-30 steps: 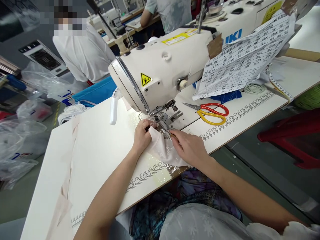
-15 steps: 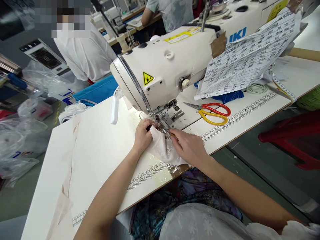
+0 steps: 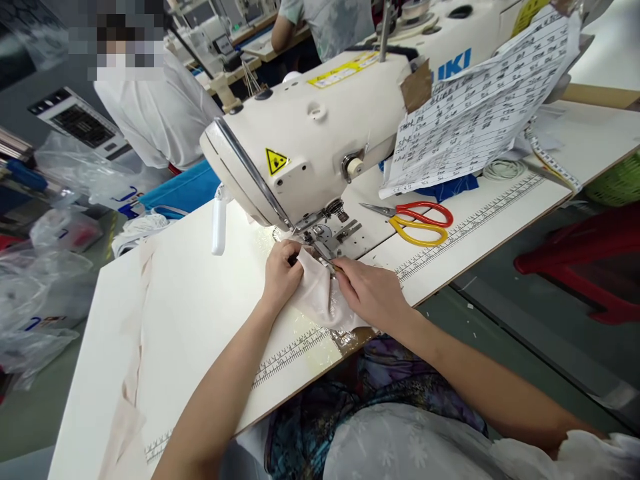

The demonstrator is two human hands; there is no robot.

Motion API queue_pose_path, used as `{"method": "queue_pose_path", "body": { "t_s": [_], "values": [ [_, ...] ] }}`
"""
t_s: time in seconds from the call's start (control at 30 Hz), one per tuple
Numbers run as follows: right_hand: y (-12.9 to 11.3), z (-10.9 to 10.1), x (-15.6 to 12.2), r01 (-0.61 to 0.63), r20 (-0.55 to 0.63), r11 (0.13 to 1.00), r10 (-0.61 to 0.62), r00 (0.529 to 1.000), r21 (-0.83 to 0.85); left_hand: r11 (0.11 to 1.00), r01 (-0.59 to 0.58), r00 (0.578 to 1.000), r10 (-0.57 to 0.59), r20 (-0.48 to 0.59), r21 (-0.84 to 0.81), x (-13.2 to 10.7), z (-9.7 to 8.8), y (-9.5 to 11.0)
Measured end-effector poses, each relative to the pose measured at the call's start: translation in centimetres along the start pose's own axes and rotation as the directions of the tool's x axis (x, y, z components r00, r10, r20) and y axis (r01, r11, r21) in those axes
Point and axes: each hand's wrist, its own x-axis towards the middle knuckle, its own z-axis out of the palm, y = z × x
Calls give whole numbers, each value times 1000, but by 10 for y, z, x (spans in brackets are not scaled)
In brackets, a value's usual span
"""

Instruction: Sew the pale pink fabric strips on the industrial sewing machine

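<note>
A piece of pale pink fabric (image 3: 316,293) lies bunched in front of the needle area of a white sewing machine (image 3: 305,133). At its left edge, close to the presser foot, my left hand (image 3: 281,275) is closed in a pinch on the fabric. My right hand (image 3: 373,293) is closed at the fabric's right side, its fingers around a slender tool (image 3: 339,268) that points toward the needle; its exact kind is unclear. The fingertips of both hands are partly hidden. Scissors (image 3: 423,223) with red and yellow handles rest to the right of the needle plate.
A handwritten sheet (image 3: 480,113) hangs off the machine's right side. Printed rulers (image 3: 290,357) run along the table's front edge. A strip of pink fabric (image 3: 133,373) lies at left. Beyond are a person in white (image 3: 155,113), plastic bags (image 3: 55,280) and a red stool (image 3: 585,267).
The whole view has shifted slightly, so the machine and scissors appear further left. Both hands stay closed at the fabric near the needle, with little visible movement.
</note>
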Motion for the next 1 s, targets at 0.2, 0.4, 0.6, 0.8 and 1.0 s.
{"method": "queue_pose_path", "body": {
  "t_s": [0.2, 0.4, 0.6, 0.8, 1.0],
  "values": [
    [1, -1, -2, -9, -30, 998, 11, 999, 66, 999, 43, 999, -43, -5, 4, 0, -1, 1],
    [0, -2, 1, 13, 1, 1000, -13, 1000, 18, 1000, -7, 1000, 7, 4, 29, -1, -1, 2],
    [-2, -3, 2, 12, 52, 1000, -11, 999, -12, 985, -89, 996, 87, 15, 148, 0, 1, -1],
    [-1, -4, 0, 6, 59, 1000, -5, 998, -7, 989, -52, 999, 50, 16, 135, 1, -1, -2],
    [-3, -7, 3, -21, 104, 999, 23, 994, -24, 993, -16, 1000, 16, -6, 118, -2, -2, 0]
  ]
}}
